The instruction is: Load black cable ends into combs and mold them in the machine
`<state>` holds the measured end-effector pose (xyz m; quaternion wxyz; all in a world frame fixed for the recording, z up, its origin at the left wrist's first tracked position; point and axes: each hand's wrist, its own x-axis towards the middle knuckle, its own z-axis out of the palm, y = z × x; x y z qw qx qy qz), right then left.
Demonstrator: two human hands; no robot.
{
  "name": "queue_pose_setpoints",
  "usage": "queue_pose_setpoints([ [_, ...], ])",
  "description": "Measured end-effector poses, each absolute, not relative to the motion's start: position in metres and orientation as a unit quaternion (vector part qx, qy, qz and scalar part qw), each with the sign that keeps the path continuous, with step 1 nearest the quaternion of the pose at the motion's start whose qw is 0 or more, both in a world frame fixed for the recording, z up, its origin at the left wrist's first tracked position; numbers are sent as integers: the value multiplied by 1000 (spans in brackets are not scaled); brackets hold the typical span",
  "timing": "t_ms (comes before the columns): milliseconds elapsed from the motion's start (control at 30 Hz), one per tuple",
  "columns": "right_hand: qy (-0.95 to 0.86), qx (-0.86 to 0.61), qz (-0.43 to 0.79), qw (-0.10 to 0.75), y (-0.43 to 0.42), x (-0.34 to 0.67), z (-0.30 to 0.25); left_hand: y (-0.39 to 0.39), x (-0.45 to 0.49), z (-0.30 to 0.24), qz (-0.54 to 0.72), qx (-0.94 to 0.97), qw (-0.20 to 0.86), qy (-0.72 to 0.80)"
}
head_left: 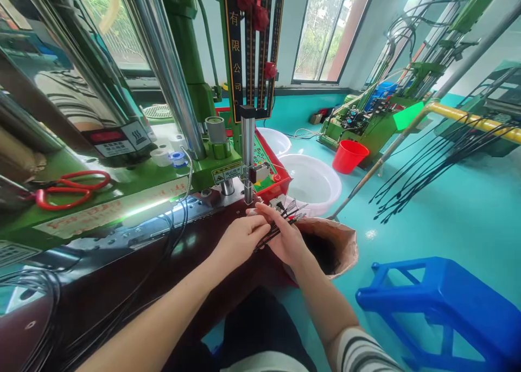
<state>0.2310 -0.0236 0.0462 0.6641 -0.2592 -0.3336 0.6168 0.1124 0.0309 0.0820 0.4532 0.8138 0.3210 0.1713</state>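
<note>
My left hand (240,239) and my right hand (285,236) meet at the right end of the dark red workbench (122,285). Both are closed around a small bundle of thin black cables (280,226), whose ends fan out towards the upper right. The hands hover just above the mouth of a brown paper sack (337,247) that holds more dark cables. A green press machine (195,160) with a vertical steel post (247,160) stands right behind the hands.
Red-handled scissors (71,189) lie on the machine's green ledge at left, near tape rolls (169,156). Two white basins (313,182) and a red bucket (349,155) sit on the teal floor. A blue plastic stool (443,307) stands at right. Black cables (431,166) hang from a yellow bar.
</note>
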Motion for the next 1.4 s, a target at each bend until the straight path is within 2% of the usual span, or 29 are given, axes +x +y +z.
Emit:
queue_pose_setpoints([
  [233,-348,-275,618,649,-24,236,51,26,129,92,188,846,366,340],
  [333,-334,-301,630,633,-26,240,50,21,134,88,183,848,382,318],
  [467,-327,-337,623,625,-36,245,35,26,119,79,110,874,381,281],
  [567,-322,-355,601,640,-48,252,13,41,90,67,62,885,308,343],
  [700,-298,-381,627,610,-58,259,-6,59,60,46,27,884,182,431],
  [967,-296,-398,632,595,-54,258,6,70,64,27,0,887,140,439],
  [1100,-287,-392,634,602,-53,259,3,70,65,25,22,899,139,414],
  [1267,-281,-389,641,599,-53,258,4,62,61,25,41,921,64,382],
  [1400,-282,-392,636,602,-52,257,7,56,58,34,90,916,45,388],
])
